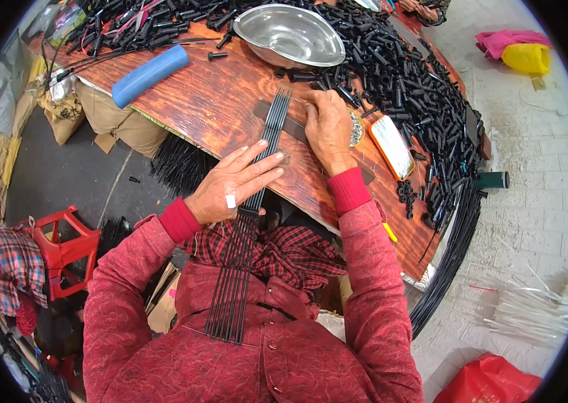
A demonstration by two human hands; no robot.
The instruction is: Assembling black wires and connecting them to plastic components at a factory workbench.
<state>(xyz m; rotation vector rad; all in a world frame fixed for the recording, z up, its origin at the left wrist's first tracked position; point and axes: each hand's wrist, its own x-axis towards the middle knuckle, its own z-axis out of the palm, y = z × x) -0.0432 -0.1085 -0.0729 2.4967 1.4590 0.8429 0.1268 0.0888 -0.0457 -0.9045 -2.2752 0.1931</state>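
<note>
A flat bundle of thin black umbrella ribs (272, 127) runs from the tabletop down over the table edge to my chest. Across it lies my left hand (240, 176), its fingers laid over the ribs and the thumb tip showing past their other side. White tape is on this hand. Near the far rib ends, my right hand (327, 121) is closed in a pinch on a thin wire (296, 100) that reaches to the rib tips. Another thin wire crosses the near rib ends at my jacket. Under the ribs sits a dark flat strip (295, 129).
A heap of black plastic pieces (401, 87) covers the table's far and right sides, with a steel bowl (290, 33) at its edge. A blue cylinder (149, 76) lies left, an orange-rimmed tray (391, 148) right. A red stool (65, 252) stands lower left. Another person's hand (419, 8) shows at top.
</note>
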